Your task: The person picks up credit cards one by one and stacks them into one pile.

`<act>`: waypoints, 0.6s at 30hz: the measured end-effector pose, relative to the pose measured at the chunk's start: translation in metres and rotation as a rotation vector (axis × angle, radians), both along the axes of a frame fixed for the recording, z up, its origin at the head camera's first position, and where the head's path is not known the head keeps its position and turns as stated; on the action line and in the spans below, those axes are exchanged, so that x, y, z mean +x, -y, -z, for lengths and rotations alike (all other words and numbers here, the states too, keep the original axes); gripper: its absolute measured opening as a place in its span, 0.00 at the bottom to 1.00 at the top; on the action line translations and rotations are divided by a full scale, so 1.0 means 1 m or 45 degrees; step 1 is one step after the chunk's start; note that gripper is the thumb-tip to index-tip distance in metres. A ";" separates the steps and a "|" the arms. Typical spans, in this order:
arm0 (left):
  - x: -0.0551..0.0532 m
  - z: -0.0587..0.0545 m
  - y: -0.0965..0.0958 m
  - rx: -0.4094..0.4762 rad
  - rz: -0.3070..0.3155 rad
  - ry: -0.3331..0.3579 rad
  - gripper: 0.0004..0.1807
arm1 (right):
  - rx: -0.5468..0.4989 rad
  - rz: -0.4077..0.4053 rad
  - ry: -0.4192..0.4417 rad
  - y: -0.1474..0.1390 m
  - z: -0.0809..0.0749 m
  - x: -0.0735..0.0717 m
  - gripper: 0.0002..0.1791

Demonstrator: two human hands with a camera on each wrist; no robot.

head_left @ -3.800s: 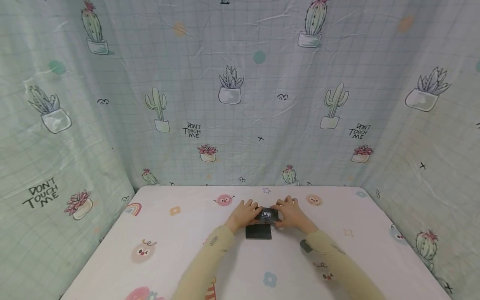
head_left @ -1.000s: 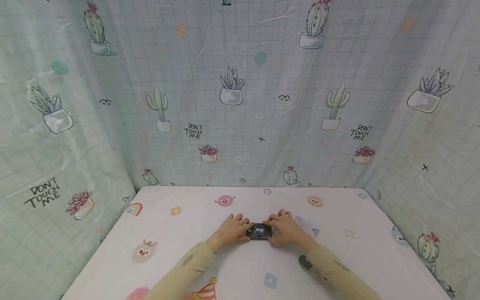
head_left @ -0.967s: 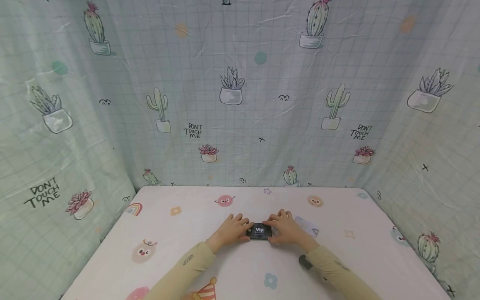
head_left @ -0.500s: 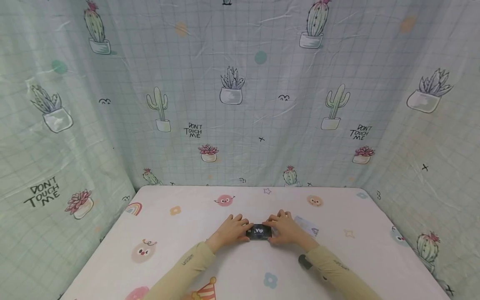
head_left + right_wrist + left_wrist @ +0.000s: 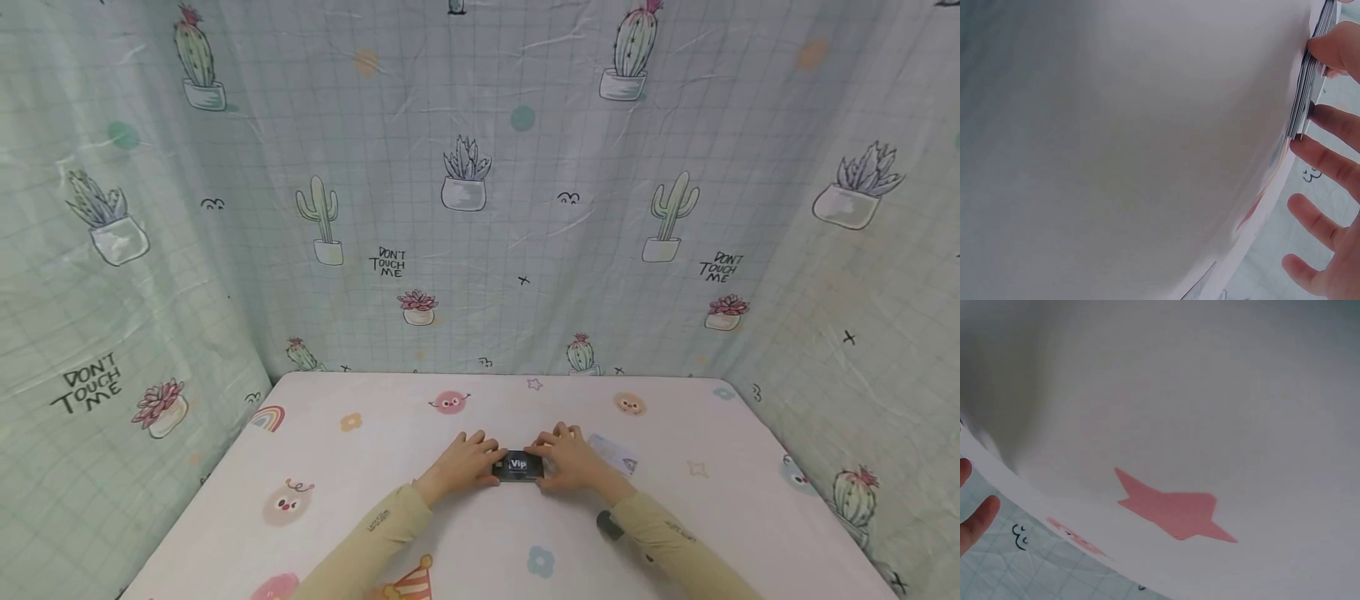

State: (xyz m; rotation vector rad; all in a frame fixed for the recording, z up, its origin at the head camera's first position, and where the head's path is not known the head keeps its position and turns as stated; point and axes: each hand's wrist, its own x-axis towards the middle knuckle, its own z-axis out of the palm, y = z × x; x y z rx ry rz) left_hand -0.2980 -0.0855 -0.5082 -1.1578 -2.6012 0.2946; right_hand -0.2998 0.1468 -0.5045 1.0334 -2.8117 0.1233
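Observation:
A stack of cards lies on the table, topped by a black card with "Vip" printed in white. My left hand grips the left end of the stack, thumb at the near edge and fingers at the far edge. The right end is held the same way by my right hand. Seen edge-on in the right wrist view, the stack has several thin layers between thumb and fingers. Only fingertips of the left hand show in the left wrist view; the cards are out of sight there.
A pale, partly see-through card lies just right of my right hand. A small dark rounded object is partly hidden by the right sleeve. The white patterned table is enclosed by a cactus-print curtain.
Since the oldest frame, both hands have brought the Vip card nearer and slightly left, onto where a dark card lay. The pale card now shows at right. Over the last second, almost nothing moves.

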 end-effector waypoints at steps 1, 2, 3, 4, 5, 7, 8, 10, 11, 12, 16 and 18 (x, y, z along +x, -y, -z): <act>0.000 0.000 0.000 -0.004 -0.005 0.002 0.28 | 0.001 0.000 0.000 0.000 0.000 0.000 0.28; 0.001 0.000 0.000 -0.004 -0.008 0.005 0.28 | -0.001 0.000 0.002 0.000 0.001 0.000 0.28; 0.001 0.000 -0.001 -0.003 -0.008 0.002 0.28 | 0.000 -0.001 0.002 0.000 0.001 0.000 0.28; 0.001 0.000 -0.001 -0.005 -0.013 0.005 0.28 | -0.004 -0.003 0.003 0.000 0.002 0.000 0.28; 0.001 -0.001 -0.001 -0.006 -0.015 0.004 0.28 | -0.006 -0.005 0.003 0.000 0.002 0.000 0.28; 0.001 0.000 -0.001 -0.002 -0.017 0.006 0.28 | -0.008 -0.009 -0.003 0.000 0.003 -0.001 0.28; 0.001 0.000 -0.001 0.000 -0.016 0.004 0.28 | -0.009 -0.012 -0.005 -0.001 0.003 -0.001 0.28; 0.001 -0.001 -0.001 -0.002 -0.017 0.003 0.28 | -0.006 -0.015 -0.015 -0.001 0.003 -0.002 0.28; 0.001 -0.001 -0.001 -0.003 -0.017 0.000 0.28 | -0.001 -0.016 -0.019 -0.001 0.004 -0.002 0.28; 0.001 -0.001 -0.001 -0.004 -0.017 0.000 0.28 | 0.004 -0.017 -0.021 -0.001 0.004 -0.002 0.28; 0.002 -0.001 -0.001 -0.015 -0.024 0.016 0.28 | 0.016 -0.017 0.008 -0.001 0.004 -0.002 0.27; 0.002 -0.001 -0.001 -0.016 -0.029 0.035 0.28 | 0.016 -0.015 0.032 -0.001 0.003 -0.001 0.27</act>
